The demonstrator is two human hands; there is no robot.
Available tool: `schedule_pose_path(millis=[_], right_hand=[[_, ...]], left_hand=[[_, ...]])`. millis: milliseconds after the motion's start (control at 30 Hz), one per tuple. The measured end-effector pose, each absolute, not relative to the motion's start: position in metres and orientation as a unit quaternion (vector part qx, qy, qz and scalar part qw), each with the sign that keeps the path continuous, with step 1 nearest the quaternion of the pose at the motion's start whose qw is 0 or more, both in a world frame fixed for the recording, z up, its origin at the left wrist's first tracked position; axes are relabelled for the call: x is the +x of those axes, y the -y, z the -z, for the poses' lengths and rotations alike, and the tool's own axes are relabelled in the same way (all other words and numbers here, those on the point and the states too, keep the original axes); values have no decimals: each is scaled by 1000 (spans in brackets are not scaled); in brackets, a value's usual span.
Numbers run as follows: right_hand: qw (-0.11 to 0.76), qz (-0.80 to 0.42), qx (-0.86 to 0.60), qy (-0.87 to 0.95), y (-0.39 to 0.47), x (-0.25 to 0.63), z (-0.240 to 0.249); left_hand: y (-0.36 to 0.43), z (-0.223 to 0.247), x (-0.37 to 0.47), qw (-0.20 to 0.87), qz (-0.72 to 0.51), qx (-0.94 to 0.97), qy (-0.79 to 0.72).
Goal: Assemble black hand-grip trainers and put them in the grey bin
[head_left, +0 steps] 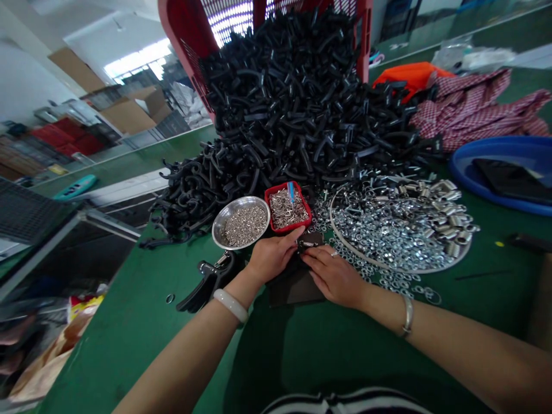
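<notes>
Both hands meet over a dark flat pad on the green table. My left hand is closed on a black part with a metal spring. From the other side, my right hand has its fingers pressed on the same part. Just beyond them are a red tray of small metal pins, with a blue-handled tool in it, and a metal bowl of tiny metal pieces. Left of my left hand lie black handle parts with a spring.
A heap of black parts spills from a red crate. At the right are a round tray of nuts, rings and springs, a blue basin and checked cloth. A small ring lies at the left.
</notes>
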State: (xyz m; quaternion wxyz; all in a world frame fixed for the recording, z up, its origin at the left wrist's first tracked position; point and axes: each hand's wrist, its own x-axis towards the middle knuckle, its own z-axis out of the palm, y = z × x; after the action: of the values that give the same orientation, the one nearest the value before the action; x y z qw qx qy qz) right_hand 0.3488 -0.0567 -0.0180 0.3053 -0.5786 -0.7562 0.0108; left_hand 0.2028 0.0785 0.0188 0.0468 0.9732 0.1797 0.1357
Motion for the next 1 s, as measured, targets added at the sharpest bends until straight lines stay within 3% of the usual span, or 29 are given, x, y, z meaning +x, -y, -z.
schedule_pose_path(millis=[267,567,867,1000], right_hand=[[300,-21,-581,757,57,349,17],[315,-15,-571,758,55,350,19],[318,-13,-566,760,61,348,13],[376,4,-586,718,32,363,-15]], left_hand=[[-73,-23,205,-87,-97,982,-133],[-73,-27,204,-153,-53,986,-30],[-78,-27,207,-110,-50,992,-35],[-81,-15,205,10,-131,984,-118]])
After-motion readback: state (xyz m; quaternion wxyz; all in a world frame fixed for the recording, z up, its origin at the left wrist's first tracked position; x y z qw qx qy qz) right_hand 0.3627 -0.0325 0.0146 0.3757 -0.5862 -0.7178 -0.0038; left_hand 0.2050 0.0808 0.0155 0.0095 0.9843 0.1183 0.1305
